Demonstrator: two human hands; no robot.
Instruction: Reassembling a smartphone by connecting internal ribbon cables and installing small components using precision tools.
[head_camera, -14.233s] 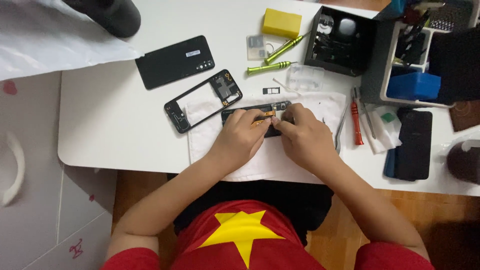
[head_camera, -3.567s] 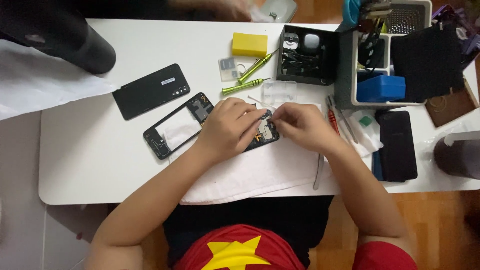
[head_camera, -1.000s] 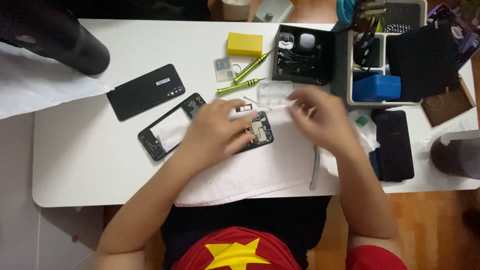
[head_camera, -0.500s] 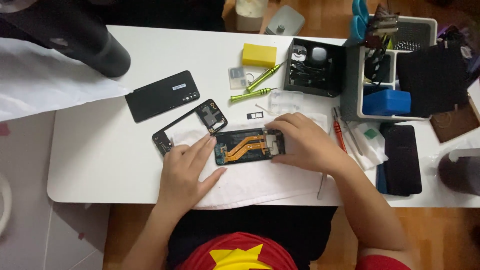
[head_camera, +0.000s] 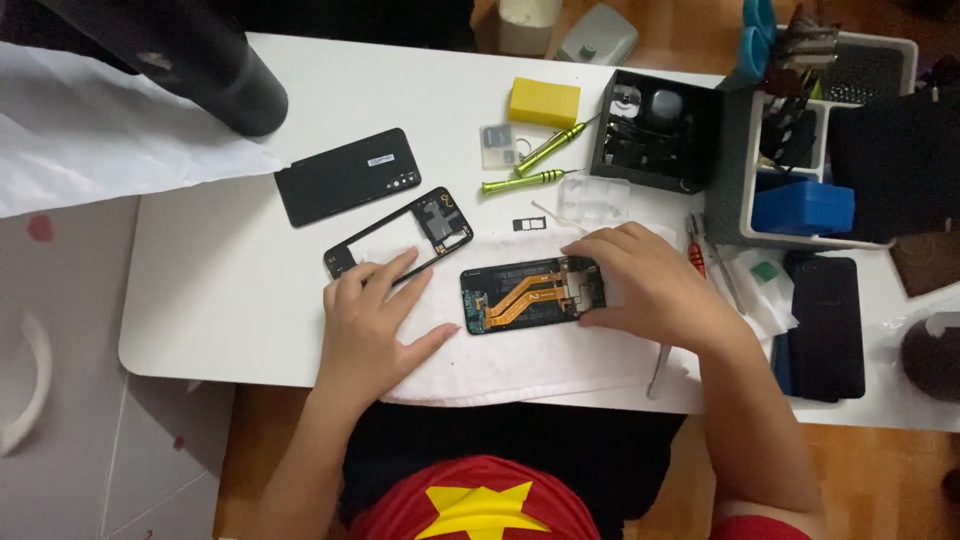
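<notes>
Bare table (head_camera: 220, 290) left of frame (head_camera: 400, 236)

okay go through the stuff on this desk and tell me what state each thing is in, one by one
Opened phone: back off, orange flex cables exposed, flat on the white towel.
Back cover: detached, lying apart on the table.
Middle frame: removed, empty, beside the towel.
Green screwdrivers: lying unused.
Black parts box: open.
Tweezers: set down.
Left hand: open, flat on the towel.
Right hand: fingers on the phone's right end.

- Smooth white desk (head_camera: 220, 300), a bit shiny.
- Soft white cloth (head_camera: 530, 365), fuzzy.
- Matt black plastic back cover (head_camera: 347, 176).
- Shiny green metal screwdrivers (head_camera: 522, 181).
- Yellow spongy block (head_camera: 543, 101).
</notes>
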